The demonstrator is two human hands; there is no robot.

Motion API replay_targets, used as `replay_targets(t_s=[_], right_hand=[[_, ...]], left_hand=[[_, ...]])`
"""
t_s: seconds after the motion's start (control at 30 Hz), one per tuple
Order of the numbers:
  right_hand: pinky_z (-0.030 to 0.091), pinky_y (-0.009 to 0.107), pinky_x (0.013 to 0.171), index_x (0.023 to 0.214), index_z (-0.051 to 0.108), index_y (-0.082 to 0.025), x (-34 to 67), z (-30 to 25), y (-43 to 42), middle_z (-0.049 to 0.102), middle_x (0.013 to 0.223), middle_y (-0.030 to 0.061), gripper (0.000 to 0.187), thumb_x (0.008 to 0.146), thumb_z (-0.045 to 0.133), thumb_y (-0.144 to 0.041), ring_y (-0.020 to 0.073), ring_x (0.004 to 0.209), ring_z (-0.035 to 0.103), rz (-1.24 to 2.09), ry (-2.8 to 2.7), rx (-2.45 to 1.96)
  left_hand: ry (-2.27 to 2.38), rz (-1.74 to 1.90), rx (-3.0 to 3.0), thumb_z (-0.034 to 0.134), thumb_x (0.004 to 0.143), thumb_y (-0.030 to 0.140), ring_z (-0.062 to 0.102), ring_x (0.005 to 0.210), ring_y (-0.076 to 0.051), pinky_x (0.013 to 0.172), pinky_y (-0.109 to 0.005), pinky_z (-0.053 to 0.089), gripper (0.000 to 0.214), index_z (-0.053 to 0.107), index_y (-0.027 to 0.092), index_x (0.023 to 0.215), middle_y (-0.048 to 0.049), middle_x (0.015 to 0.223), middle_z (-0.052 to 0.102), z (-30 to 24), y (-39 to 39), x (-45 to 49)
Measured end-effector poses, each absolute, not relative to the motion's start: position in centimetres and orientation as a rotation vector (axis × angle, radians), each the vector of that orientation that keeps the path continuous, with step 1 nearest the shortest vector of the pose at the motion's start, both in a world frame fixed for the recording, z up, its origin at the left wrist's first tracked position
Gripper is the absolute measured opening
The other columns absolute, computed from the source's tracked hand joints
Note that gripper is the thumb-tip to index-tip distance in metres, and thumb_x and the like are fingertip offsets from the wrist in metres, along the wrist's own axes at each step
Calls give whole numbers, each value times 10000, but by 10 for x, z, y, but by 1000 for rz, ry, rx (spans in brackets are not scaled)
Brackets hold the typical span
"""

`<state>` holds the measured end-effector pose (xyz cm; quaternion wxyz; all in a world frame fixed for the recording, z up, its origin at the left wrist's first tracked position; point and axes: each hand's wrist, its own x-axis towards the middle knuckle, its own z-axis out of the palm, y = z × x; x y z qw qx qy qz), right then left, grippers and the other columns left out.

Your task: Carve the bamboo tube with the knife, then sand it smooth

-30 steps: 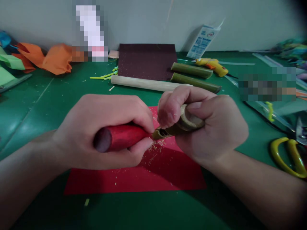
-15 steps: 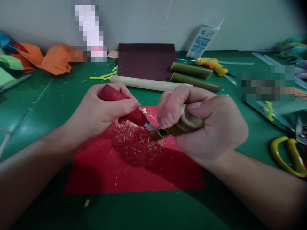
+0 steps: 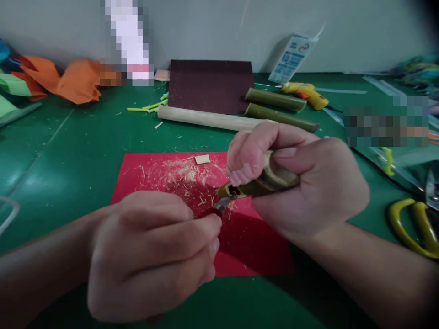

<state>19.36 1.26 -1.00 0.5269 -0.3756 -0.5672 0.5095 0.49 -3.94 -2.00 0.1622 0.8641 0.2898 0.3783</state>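
Note:
My left hand (image 3: pixel 154 256) is closed around the red handle of a carving knife (image 3: pixel 221 206), most of which the fingers hide. Its short metal blade meets the lower edge of a dark hole in a piece of bamboo (image 3: pixel 247 188). My right hand (image 3: pixel 308 183) wraps round this bamboo tube, fingers curled over the top and thumb along its thicker end. Below both hands lies a red sheet (image 3: pixel 254 251), strewn with fine bamboo shavings (image 3: pixel 187 171) and a small pale chip (image 3: pixel 202 159).
Behind my hands lie a pale stick (image 3: pixel 206 119), two split bamboo halves (image 3: pixel 276 99) and a dark board (image 3: pixel 211 87). A yellow glue gun (image 3: pixel 307 92) rests farther right. Yellow-handled pliers or cutters (image 3: pixel 411 224) are at the right edge; orange cloth-like material (image 3: pixel 80 84) is at far left.
My left hand has swung down and toward me, turning the knife so its blade comes from below the hole instead of above. My right hand and the bamboo have barely moved.

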Motion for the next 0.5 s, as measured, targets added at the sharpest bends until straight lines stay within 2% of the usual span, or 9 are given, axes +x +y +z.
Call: replay_targets(t_s=[0.1,0.23,0.3,0.37,0.43,0.5], right_hand=[[355,332,495,466,533,-229,193,-10,12,512,481,17,202,514,387,-98,194,523,471,1250,-1331,-899],[348,333,478,466,534,-231,191,-13,13,516,473,17,202,522,391,-99,192,505,472,1217,-1329,-883],[349,335,471,474,534,-233,191,-14,13,513,471,15,214,533,384,-92,191,498,473,1173,-1343,-868],[351,335,480,488,535,-228,192,-14,12,511,490,12,228,564,383,-76,187,518,481,1149,-1361,-865],[350,334,496,501,539,-220,192,-13,10,508,517,11,248,600,385,-54,184,551,489,1156,-1380,-869],[335,330,488,507,545,-217,191,-13,9,498,518,8,268,608,379,-32,179,549,480,1142,-1377,-853]], left_hand=[[516,919,2988,620,745,215,622,749,-202,605,-359,522,44,651,187,731,-86,979,679,-21,-42,9],[356,830,3060,612,754,280,582,745,-195,574,-362,495,92,606,199,712,-98,1032,654,-24,-38,15],[285,854,3080,589,758,267,549,662,-182,489,-337,448,94,598,197,696,-91,952,671,-27,-34,21],[204,857,3108,558,757,227,486,554,-165,402,-314,355,89,603,194,688,-68,774,670,-29,-28,26],[224,903,3087,548,743,199,414,492,-158,374,-314,276,97,596,199,659,-40,630,619,-30,-24,29],[260,992,3033,558,734,196,381,489,-156,377,-320,249,112,578,205,624,-26,580,581,-30,-23,31]])
